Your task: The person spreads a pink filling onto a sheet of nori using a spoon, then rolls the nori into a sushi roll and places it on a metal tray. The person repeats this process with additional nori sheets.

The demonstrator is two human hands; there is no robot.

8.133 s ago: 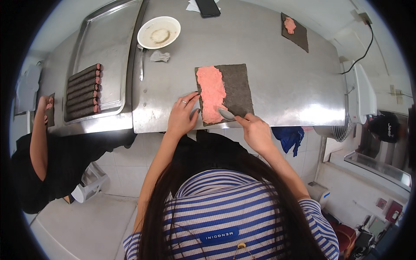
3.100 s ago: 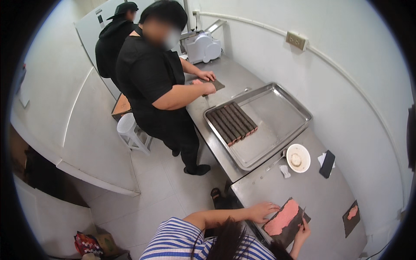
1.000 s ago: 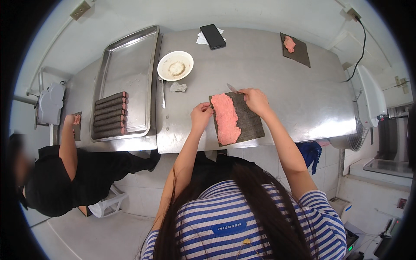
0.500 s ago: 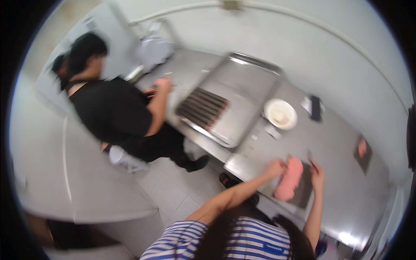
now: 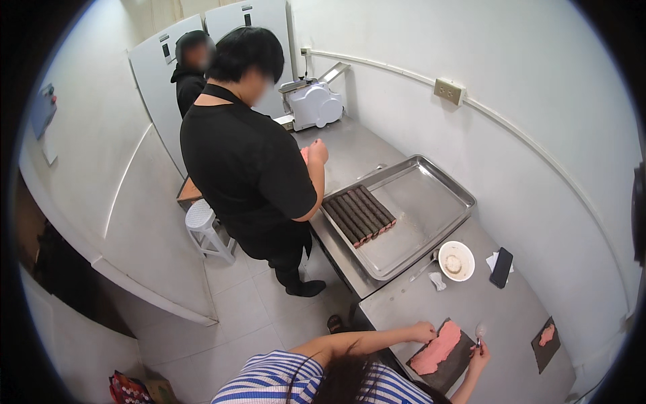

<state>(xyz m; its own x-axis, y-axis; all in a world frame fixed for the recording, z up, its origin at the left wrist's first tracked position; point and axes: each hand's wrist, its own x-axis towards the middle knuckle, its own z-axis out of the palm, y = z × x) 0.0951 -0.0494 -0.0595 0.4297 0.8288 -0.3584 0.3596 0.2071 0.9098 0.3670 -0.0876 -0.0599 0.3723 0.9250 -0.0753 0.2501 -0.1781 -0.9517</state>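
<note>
Pink meat paste (image 5: 437, 349) lies in a long thick strip on a dark seaweed sheet (image 5: 460, 362) near the table's front edge. At the sheet's left edge, my left hand (image 5: 422, 332) has its fingertips pinched together on the rim. My right hand (image 5: 479, 353) is closed round the handle of a metal spoon (image 5: 480, 332), just off the sheet's right side. The spoon's bowl points away from me, apart from the paste. Farther right, a second seaweed sheet (image 5: 540, 355) bears a small lump of pink paste (image 5: 547, 335).
A large metal tray (image 5: 431, 232) holds several dark rolls (image 5: 360, 214). Beyond my sheet stand a white bowl (image 5: 464, 250), a crumpled tissue (image 5: 437, 281) and a black phone (image 5: 501, 267). A co-worker in black (image 5: 245, 155) stands left, near a white slicer (image 5: 316, 106); another person (image 5: 190, 74) is behind.
My view has tilted up and turned, so the table sits lower and a second person shows at the back. Both my hands stay at the sheet's sides, the spoon still in the right.
</note>
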